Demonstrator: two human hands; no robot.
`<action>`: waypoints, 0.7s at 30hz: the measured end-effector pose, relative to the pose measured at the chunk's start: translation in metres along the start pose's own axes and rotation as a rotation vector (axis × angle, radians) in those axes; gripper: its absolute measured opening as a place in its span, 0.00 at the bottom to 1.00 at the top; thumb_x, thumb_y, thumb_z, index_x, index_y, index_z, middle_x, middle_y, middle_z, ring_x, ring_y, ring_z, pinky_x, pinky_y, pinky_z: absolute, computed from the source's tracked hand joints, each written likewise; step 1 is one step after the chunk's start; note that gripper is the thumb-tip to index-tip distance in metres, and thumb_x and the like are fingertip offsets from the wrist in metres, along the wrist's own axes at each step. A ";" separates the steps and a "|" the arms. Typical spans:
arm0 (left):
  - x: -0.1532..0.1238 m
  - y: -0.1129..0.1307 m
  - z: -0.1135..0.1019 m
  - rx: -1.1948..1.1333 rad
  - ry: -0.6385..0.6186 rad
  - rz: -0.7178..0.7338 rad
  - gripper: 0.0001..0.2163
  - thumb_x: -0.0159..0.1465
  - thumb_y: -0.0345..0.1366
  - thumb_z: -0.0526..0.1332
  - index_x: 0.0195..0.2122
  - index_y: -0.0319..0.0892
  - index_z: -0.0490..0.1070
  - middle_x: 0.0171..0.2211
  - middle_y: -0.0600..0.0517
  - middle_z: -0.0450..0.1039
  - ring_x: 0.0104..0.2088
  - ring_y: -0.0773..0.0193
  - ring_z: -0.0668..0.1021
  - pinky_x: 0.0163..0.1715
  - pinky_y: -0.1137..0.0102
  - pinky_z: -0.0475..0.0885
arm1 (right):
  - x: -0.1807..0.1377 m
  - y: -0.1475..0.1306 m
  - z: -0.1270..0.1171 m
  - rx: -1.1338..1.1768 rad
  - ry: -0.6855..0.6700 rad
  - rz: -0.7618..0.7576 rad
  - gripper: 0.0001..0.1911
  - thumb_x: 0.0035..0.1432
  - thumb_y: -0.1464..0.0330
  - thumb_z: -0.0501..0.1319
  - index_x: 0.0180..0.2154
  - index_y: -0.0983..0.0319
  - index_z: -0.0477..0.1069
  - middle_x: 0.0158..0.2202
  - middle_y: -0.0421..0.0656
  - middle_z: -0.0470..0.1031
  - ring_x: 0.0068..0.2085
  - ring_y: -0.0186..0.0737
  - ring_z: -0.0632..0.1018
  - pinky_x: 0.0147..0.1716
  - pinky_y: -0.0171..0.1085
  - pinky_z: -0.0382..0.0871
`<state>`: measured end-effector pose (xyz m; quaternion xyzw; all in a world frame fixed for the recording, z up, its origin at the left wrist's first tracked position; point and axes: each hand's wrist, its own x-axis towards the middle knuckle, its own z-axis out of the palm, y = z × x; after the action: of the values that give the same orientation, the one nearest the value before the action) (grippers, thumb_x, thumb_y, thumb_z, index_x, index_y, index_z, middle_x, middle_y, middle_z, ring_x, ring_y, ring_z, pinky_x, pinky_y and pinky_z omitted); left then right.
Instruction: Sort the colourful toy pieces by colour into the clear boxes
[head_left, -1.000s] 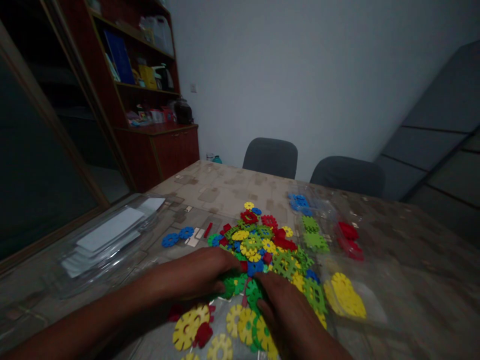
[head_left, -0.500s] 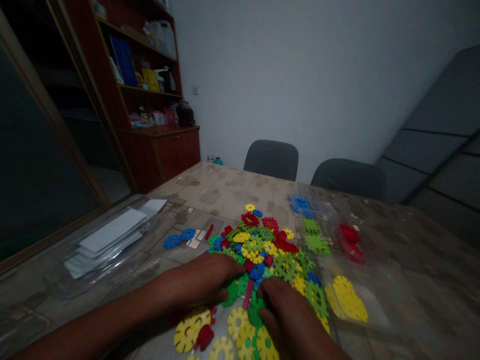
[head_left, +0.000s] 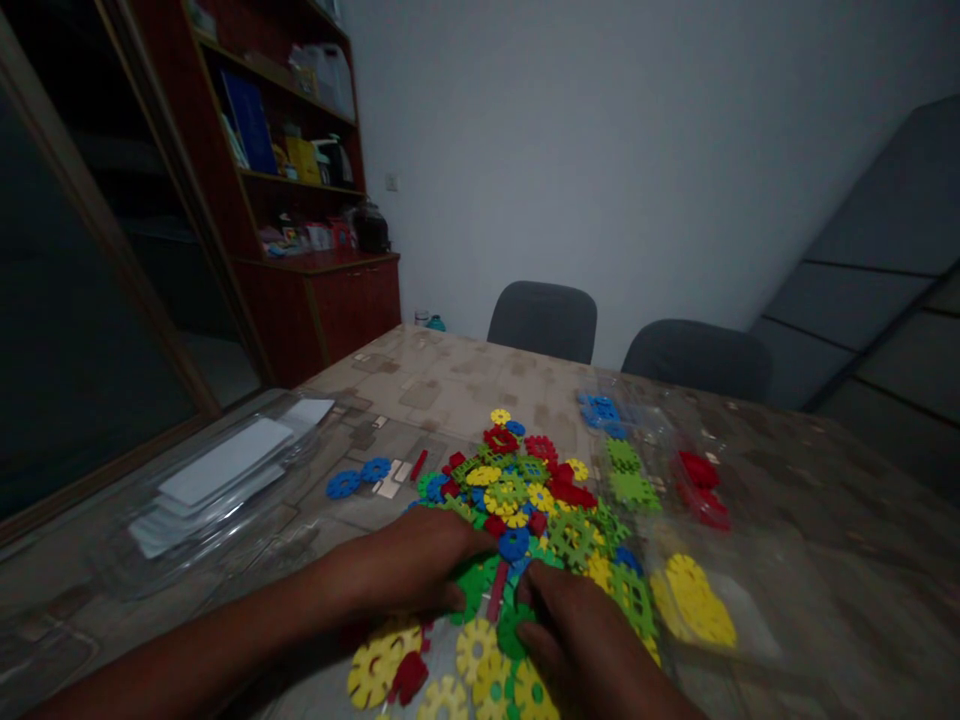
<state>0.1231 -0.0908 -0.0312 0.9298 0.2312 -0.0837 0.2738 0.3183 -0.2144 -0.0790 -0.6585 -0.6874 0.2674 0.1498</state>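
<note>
Brightly coloured plastic interlocking pieces lie heaped on the table. My left hand [head_left: 424,558] reaches into the near left of the heap, index finger stretched toward a blue notched disc [head_left: 514,543]. Its thumb is apart from that finger, beside a green piece [head_left: 474,588]; the other fingers are hidden. Across from it, my right hand [head_left: 581,625] has its thumb and fingers around the edge of a green disc [head_left: 511,632]. Between the hands lies a dark red strip [head_left: 496,592]. Yellow notched discs [head_left: 475,648] and a red piece [head_left: 409,678] lie nearest me.
To the right, clear plastic trays hold yellow discs [head_left: 694,605], red pieces [head_left: 699,470], green squares [head_left: 630,485] and blue pieces [head_left: 600,410]. Stacked clear trays with white sheets [head_left: 225,462] stand at left. Two grey chairs [head_left: 544,320] are beyond the table.
My left hand has shifted slightly right, its index finger nearer the blue disc. Near my right fingers, the green disc sits a little lower. The trays are unmoved.
</note>
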 end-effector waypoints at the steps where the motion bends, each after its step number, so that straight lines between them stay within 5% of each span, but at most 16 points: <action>1: 0.000 0.001 -0.001 0.008 0.001 -0.018 0.23 0.56 0.28 0.70 0.53 0.49 0.73 0.49 0.48 0.79 0.49 0.48 0.78 0.49 0.59 0.70 | 0.000 -0.001 -0.001 0.000 -0.001 -0.003 0.09 0.52 0.75 0.62 0.37 0.59 0.69 0.36 0.42 0.78 0.35 0.41 0.74 0.33 0.36 0.57; 7: 0.000 -0.002 0.003 -0.002 -0.005 -0.032 0.17 0.57 0.28 0.69 0.48 0.48 0.74 0.45 0.50 0.78 0.46 0.50 0.78 0.44 0.62 0.71 | 0.001 -0.001 -0.001 0.018 -0.011 -0.017 0.14 0.51 0.77 0.62 0.40 0.58 0.70 0.40 0.43 0.79 0.38 0.43 0.76 0.35 0.36 0.59; 13: 0.006 -0.007 0.016 -0.166 0.084 0.062 0.16 0.57 0.24 0.66 0.46 0.46 0.74 0.48 0.50 0.77 0.48 0.54 0.76 0.48 0.64 0.68 | 0.002 -0.002 -0.001 0.091 0.003 -0.009 0.09 0.50 0.76 0.62 0.33 0.59 0.66 0.32 0.39 0.76 0.32 0.38 0.72 0.31 0.34 0.56; 18: 0.009 -0.001 0.018 -0.372 0.117 0.043 0.11 0.54 0.25 0.66 0.38 0.43 0.72 0.29 0.58 0.71 0.31 0.65 0.72 0.29 0.73 0.62 | 0.005 -0.007 -0.002 0.209 0.118 -0.055 0.09 0.52 0.77 0.61 0.31 0.59 0.63 0.28 0.37 0.71 0.29 0.36 0.69 0.28 0.33 0.56; 21: 0.009 -0.002 0.019 -0.550 0.096 0.054 0.11 0.54 0.27 0.66 0.37 0.43 0.70 0.28 0.59 0.67 0.30 0.67 0.71 0.27 0.75 0.61 | 0.003 -0.006 -0.002 0.247 0.175 -0.079 0.07 0.54 0.74 0.61 0.34 0.59 0.65 0.32 0.39 0.72 0.32 0.38 0.71 0.31 0.34 0.60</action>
<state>0.1297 -0.0964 -0.0505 0.8294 0.2329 0.0337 0.5066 0.3141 -0.2113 -0.0745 -0.6282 -0.6590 0.2853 0.2996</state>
